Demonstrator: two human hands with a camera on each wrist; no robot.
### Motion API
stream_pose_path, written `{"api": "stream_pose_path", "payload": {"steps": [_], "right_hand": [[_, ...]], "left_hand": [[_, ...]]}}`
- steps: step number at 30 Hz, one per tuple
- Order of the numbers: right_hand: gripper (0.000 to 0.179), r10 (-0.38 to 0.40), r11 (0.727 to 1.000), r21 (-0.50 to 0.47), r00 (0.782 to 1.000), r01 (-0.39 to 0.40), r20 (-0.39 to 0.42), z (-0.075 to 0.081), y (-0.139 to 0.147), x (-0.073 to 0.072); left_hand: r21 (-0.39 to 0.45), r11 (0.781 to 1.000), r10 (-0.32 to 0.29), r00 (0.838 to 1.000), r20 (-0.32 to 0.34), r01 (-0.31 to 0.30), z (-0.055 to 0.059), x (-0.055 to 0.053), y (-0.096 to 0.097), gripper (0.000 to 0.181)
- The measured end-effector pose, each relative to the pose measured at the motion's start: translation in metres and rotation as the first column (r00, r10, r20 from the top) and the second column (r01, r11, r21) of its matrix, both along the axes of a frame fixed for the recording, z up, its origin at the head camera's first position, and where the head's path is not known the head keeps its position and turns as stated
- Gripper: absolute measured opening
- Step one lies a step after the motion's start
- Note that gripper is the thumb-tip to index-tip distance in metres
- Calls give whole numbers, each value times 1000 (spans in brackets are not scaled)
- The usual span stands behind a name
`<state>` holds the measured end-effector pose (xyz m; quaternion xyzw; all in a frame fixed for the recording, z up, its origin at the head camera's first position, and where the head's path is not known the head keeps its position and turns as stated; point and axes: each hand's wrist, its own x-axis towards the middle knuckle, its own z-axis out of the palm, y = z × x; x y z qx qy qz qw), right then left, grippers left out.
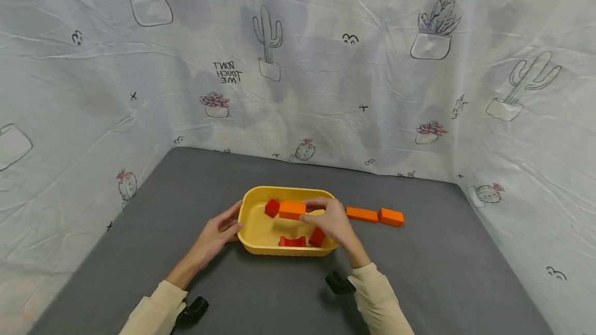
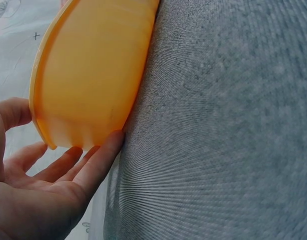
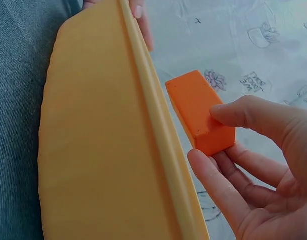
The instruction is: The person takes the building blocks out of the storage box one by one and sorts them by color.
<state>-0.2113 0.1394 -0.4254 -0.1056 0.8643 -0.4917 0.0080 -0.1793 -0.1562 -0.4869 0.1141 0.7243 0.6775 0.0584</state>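
Head view, mid-frame: the left hand (image 1: pixel 211 239) rests nearly straight fingers against the left end of a yellow tray (image 1: pixel 258 231); the right hand (image 1: pixel 329 219) pinches an orange block (image 1: pixel 292 210) above it. Beyond, I see a cactus-print sheet (image 1: pixel 326 92) across the upper frame.

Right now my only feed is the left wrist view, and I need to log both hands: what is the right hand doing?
Observer: The right hand pinches an orange block, which the head view shows over the inside of the yellow tray.
Operator: My view shows just the tray's outer wall. What lies in it?
Observer: Three red blocks show inside in the head view.
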Motion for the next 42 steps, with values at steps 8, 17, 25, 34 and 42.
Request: {"api": "stream_pose_path", "payload": {"steps": [8, 17, 25, 34, 42], "right_hand": [[33, -2, 996, -86, 999, 7, 50, 3, 19, 1], [34, -34, 992, -119, 993, 47, 110, 4, 37, 3], [37, -44, 984, -168, 993, 63, 112, 9, 60, 4], [48, -1, 950, -311, 993, 37, 117, 8, 102, 4], [55, -49, 954, -289, 991, 84, 124, 2, 135, 5]], "left_hand": [[-11, 1000, 12, 1000, 12, -11, -1, 0, 2, 63], [-30, 999, 22, 1000, 11, -22, 0, 1, 1, 62], [-33, 999, 19, 1000, 10, -19, 0, 1, 2, 62], [-41, 999, 29, 1000, 7, -29, 1, 1, 3, 62], [-38, 999, 24, 1000, 0, -24, 1, 1, 2, 61]]}}
